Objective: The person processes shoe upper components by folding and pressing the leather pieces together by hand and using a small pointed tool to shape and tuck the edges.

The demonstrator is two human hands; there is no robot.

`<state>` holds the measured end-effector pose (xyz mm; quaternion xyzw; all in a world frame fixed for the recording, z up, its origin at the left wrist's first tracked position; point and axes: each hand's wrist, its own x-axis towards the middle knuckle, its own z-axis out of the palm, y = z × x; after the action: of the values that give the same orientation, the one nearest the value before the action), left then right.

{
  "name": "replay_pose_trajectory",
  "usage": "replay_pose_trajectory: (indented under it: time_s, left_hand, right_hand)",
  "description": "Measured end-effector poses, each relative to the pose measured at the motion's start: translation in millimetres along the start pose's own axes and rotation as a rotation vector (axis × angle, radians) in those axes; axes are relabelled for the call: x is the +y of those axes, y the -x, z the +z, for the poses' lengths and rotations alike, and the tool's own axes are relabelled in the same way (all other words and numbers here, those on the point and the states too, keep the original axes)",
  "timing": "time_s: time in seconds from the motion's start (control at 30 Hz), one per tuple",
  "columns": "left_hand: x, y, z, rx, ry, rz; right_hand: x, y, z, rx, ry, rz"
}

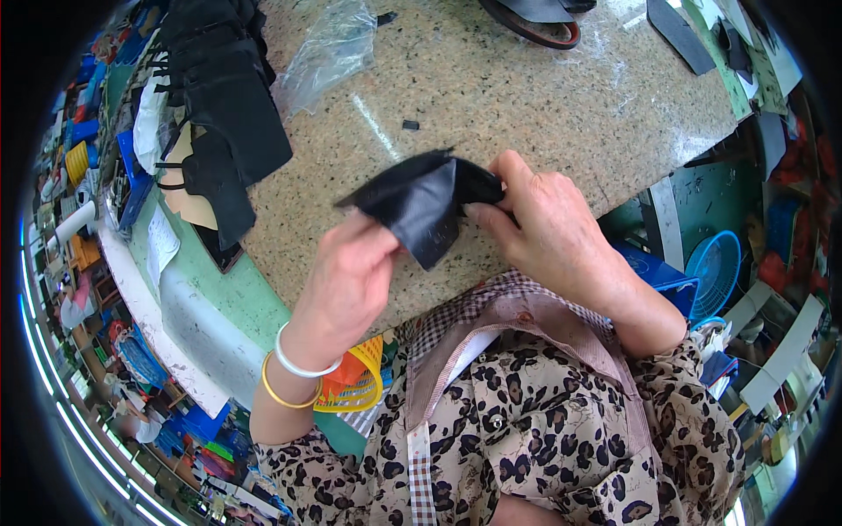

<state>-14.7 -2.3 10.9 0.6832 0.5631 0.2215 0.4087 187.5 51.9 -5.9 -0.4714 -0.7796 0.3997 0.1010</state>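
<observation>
A black, leather-like piece point(419, 203), folded and glossy on one face, is held above the near part of the speckled stone tabletop point(491, 96). My left hand point(351, 267) grips its lower left side, with the fingertips hidden beneath the material. On the right, the thumb and fingers of my right hand point(545, 210) pinch the piece's narrower end. A small black scrap point(410, 124) lies on the stone just beyond the piece.
Stacked black cut pieces point(232, 131) line the left edge of the tabletop. A clear plastic bag point(333, 54) lies at the far left, and a dark curved item with a reddish edge point(548, 33) at the far side. Below the table are a yellow basket point(373, 373) and a blue basket point(715, 267).
</observation>
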Motion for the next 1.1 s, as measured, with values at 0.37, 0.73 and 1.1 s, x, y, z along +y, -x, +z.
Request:
replay_pose_trajectory:
  time_s: [0.37,0.73,1.1]
  left_hand:
    - [2.8,-17.1,29.6,0.326,-0.164,-0.032]
    - [-2.3,-10.8,38.6,0.435,-0.303,-0.058]
    - [12.3,-21.0,25.3,0.466,-0.080,-0.301]
  right_hand:
    - [-4.2,-2.3,-1.9,-0.026,0.051,-0.004]
    - [1.1,-4.8,-13.1,0.189,-0.256,-0.002]
    - [-16.3,-28.4,-13.9,0.121,-0.235,0.061]
